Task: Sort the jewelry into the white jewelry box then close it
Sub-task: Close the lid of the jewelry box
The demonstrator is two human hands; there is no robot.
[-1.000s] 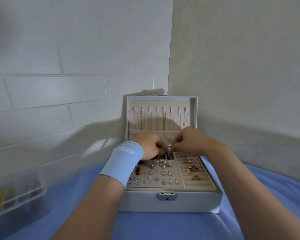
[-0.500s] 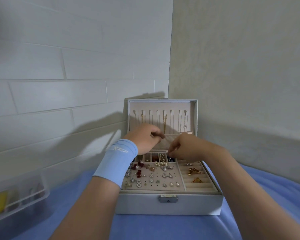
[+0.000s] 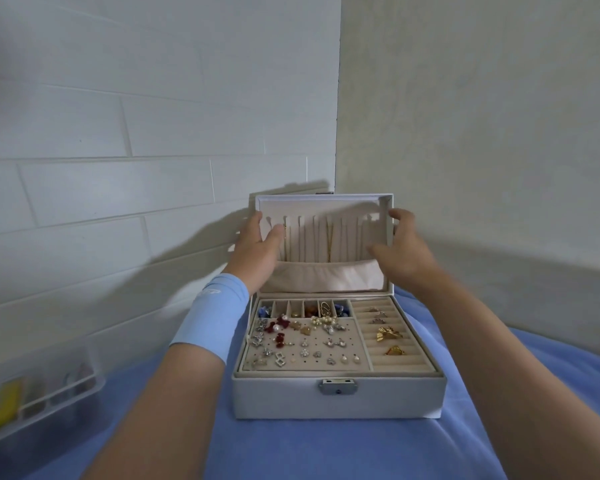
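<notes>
The white jewelry box [image 3: 284, 396] stands open on the blue cloth. Its tray holds several earrings [image 3: 305, 344] on a beige pad, gold rings [image 3: 388, 332] in the ring rolls and small pieces in the back compartments. The upright lid [image 3: 326, 202] carries thin gold necklaces [image 3: 329, 244] above a beige pocket. My left hand [image 3: 257, 254] grips the lid's left edge, thumb on the inner face. My right hand [image 3: 402, 251] grips the lid's right edge, thumb spread in front of the pocket.
A clear plastic organizer [image 3: 49, 393] with a yellow item sits at the left on the blue cloth [image 3: 326, 452]. White brick wall on the left and a plain wall on the right meet just behind the box. A metal latch [image 3: 338, 386] is on the box front.
Both hands rose from the back compartments of the tray, moved apart and took hold of the lid's two side edges. The camera view shifted slightly closer.
</notes>
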